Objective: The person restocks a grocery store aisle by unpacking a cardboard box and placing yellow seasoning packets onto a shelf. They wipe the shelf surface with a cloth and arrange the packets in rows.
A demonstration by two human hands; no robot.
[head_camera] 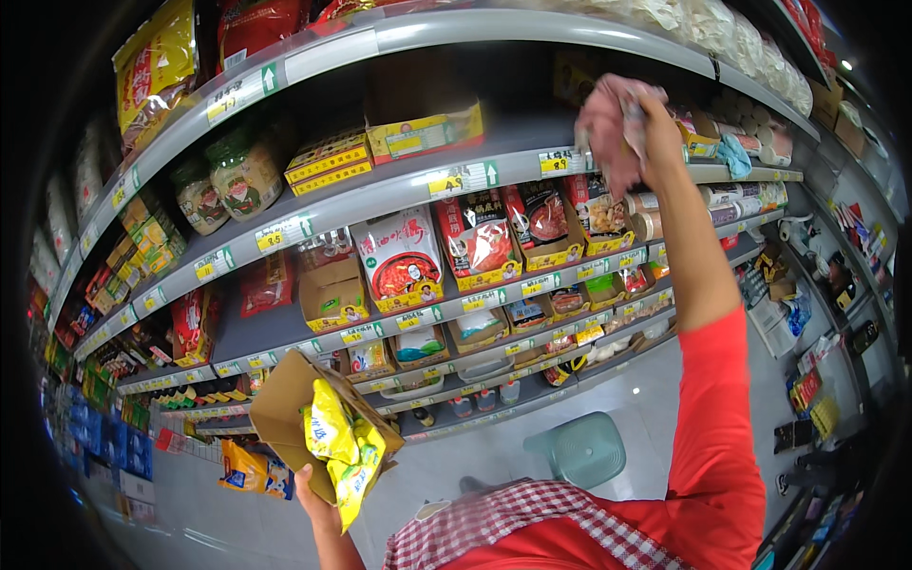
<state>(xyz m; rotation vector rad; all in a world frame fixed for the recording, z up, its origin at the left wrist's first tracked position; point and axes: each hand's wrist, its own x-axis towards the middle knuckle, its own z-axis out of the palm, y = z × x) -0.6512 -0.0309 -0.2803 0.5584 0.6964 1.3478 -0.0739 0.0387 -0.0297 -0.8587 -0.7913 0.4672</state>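
Note:
My left hand [311, 494] grips a brown cardboard box [281, 410] from below, tilted in front of the lower shelves. Yellow plastic packets [331, 427] bearing writing stick out of its open side. Raised at the upper right, my right hand [657, 139] clutches a crumpled pink cloth [611, 128] just above the price-tag edge of a grey metal shelf [531, 132]. The cloth hangs partly over that edge and looks slightly blurred. On this same shelf stand a yellow open display carton [426, 133], flat yellow boxes [328, 162] and lidded jars [246, 174].
Hotpot seasoning packets [402, 256] stand in cartons one shelf lower. A light blue cloth [734, 155] drapes over the shelf edge at right. On the floor are a green plastic stool [586, 449] and an orange bag [253, 470]. Another person's shoe [782, 484] shows at far right.

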